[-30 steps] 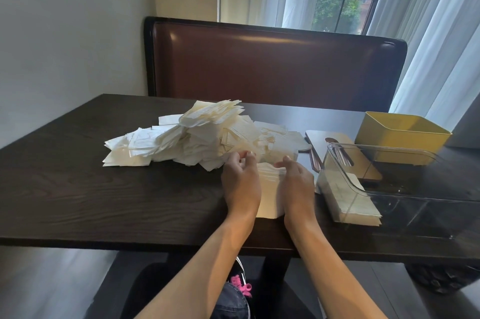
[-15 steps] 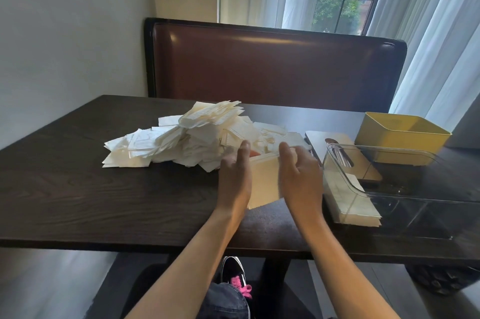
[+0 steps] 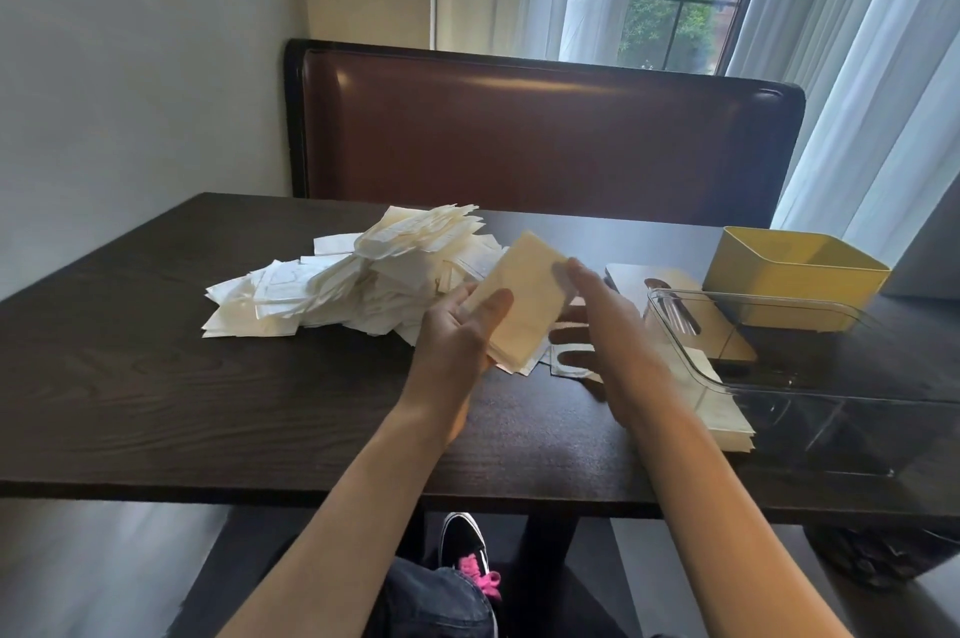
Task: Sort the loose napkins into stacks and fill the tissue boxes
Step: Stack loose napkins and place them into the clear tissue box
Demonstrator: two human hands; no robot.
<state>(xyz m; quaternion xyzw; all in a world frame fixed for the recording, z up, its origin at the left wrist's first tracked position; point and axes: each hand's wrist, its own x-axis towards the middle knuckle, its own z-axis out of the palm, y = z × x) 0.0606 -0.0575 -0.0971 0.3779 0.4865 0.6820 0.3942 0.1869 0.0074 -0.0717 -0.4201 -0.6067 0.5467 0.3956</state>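
Note:
A big heap of loose white napkins (image 3: 353,284) lies on the dark table (image 3: 208,403), left of centre. My left hand (image 3: 457,331) grips a squared stack of napkins (image 3: 524,305), thumb on top, and holds it tilted above the table. My right hand (image 3: 592,310) is at the stack's right edge, fingers extended and touching it, slightly blurred. A clear plastic tissue box (image 3: 810,388) stands to the right with a stack of napkins (image 3: 722,414) leaning at its near left end. Behind it sits a yellow box (image 3: 795,274).
A wooden lid with a slot (image 3: 722,331) lies between the clear box and the yellow box. One loose napkin (image 3: 571,364) lies flat under my hands. A brown leather bench back (image 3: 545,144) closes the far side; curtains and a window are behind it.
The napkin stack was pressed between both hands on the table; now my left hand has lifted and tilted it, and my right hand has shifted to its right edge.

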